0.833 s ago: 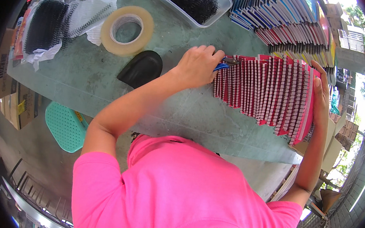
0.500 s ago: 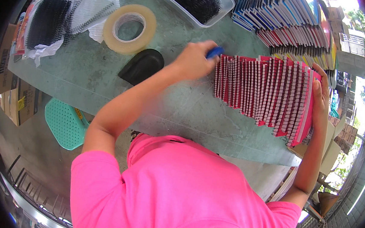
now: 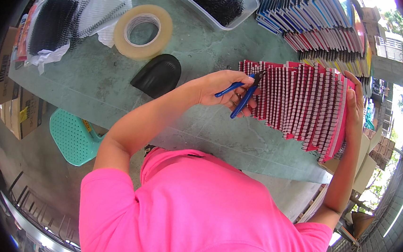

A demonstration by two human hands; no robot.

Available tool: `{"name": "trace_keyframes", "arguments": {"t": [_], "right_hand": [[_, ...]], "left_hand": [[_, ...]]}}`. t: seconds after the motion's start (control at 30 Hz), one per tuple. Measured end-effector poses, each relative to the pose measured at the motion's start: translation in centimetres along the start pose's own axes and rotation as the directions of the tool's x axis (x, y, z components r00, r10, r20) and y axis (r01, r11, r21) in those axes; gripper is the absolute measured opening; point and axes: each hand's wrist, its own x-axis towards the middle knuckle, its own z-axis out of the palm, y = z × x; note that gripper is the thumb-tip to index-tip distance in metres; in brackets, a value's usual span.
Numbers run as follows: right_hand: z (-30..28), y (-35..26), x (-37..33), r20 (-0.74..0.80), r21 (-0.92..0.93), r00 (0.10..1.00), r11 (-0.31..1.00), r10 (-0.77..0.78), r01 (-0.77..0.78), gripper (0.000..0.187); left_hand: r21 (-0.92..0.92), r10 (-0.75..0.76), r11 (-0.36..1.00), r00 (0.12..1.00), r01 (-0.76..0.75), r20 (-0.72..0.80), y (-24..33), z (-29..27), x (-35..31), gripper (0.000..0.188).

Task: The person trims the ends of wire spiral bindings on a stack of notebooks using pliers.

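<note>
My left hand (image 3: 230, 92) is closed around blue-handled cutting pliers (image 3: 244, 98). Their handles are spread apart, and the dark jaws touch or hover just over the left part of a row of pink-covered spiral notebooks (image 3: 298, 103). Those notebooks stack tightly with their dark wire bindings facing up, fanned slightly toward me. At the right end of the row, my right hand (image 3: 352, 107) grips the last notebook, thumb on the near side and fingers reaching around its far edge. Whether a wire is between the jaws is too small to tell.
A tape roll (image 3: 142, 32) and a black rounded object (image 3: 158, 75) lie on the green table (image 3: 187, 129). Beyond are a clear tub (image 3: 248, 6) of black wire coils, more coils (image 3: 53, 24) on paper, and stacked notebooks (image 3: 314, 21). A teal stool (image 3: 73, 137) stands left.
My left hand has moved down and to the right from the row's upper left corner, and the pliers have turned so both handles show. The right hand stays in place.
</note>
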Motion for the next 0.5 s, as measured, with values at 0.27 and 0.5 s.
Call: {"name": "trace_keyframes", "arguments": {"t": [0.27,0.5], "right_hand": [[-0.1,0.3,0.0,0.001,0.006,1.000,1.000,0.011,-0.011,0.051],[-0.4,-0.7,-0.1,-0.037,-0.234,0.998,0.971,-0.052,0.042,0.061]], "left_hand": [[0.024,-0.018,1.000,1.000,0.018,0.018,1.1,0.2,-0.5,0.048],[0.923,0.403,0.377,0.883,0.078,-0.240,0.3,1.7,0.3,0.037]]}}
